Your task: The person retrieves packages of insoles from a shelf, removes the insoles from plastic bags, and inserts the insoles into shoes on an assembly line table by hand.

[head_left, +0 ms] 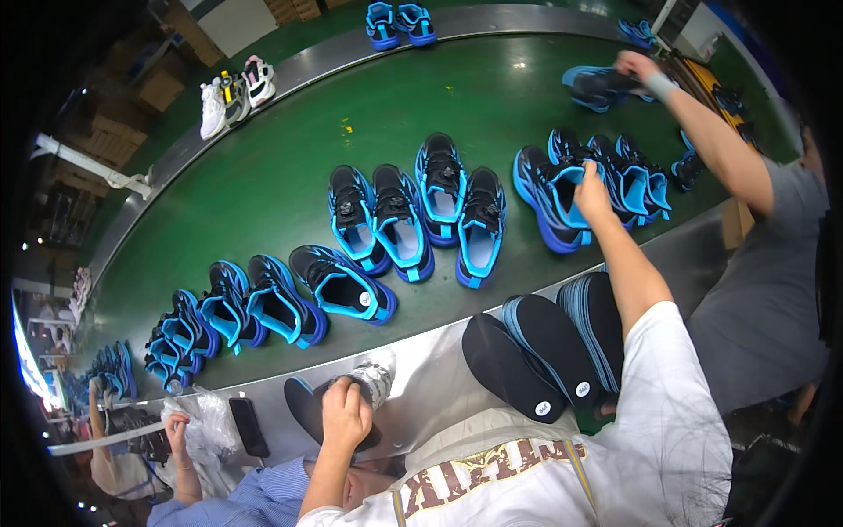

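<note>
My left hand (pixel 347 413) is closed on a black insole (pixel 303 406) above the metal edge of the conveyor. A whitish patterned object (pixel 376 373), whose kind I cannot make out, lies just beyond it. My right hand (pixel 594 198) grips a black and blue sneaker (pixel 544 198) at its opening, with the fingertips partly hidden. Stacks of black insoles (pixel 544 342) with round white stickers lie near my right forearm. Left of the held shoe, several matching sneakers (pixel 402 233) show pale insides. Another sneaker (pixel 342 285) has a white round sticker inside.
A green conveyor belt (pixel 263 184) bears more sneakers (pixel 272 303). On the far rail stand a blue pair (pixel 399 25) and lighter shoes (pixel 235 97). A grey-sleeved co-worker's hand (pixel 637 66) is over a blurred shoe at right; a blue-striped co-worker sits left near a phone (pixel 248 427).
</note>
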The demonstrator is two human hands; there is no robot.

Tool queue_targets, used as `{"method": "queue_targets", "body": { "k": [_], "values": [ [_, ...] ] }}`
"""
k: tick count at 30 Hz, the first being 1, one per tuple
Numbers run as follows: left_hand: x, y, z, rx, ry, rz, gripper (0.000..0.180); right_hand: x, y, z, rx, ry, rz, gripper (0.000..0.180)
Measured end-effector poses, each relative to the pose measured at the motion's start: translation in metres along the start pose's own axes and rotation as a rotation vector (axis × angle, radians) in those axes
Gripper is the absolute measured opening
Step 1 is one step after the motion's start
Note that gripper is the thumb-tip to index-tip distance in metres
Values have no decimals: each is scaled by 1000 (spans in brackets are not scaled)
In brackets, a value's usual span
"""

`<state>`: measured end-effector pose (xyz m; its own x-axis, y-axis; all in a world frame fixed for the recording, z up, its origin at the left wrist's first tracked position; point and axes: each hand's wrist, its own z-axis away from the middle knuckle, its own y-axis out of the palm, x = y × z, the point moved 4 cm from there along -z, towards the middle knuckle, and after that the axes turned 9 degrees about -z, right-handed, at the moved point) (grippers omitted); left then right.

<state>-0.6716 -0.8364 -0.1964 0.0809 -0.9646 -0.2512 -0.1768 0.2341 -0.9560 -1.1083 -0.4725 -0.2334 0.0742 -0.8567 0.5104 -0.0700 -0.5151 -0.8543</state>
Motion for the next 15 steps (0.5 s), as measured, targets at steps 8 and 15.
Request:
{"method": "queue_targets", "body": {
  "k": [8,15],
  "values": [
    [-21,15,18,70,134,-75,28,183,-5,137,675,-417,-215,60],
    [-98,2,1,-164,236,93,38,176,116,109,680,-152,-345,86]
  ]
}}
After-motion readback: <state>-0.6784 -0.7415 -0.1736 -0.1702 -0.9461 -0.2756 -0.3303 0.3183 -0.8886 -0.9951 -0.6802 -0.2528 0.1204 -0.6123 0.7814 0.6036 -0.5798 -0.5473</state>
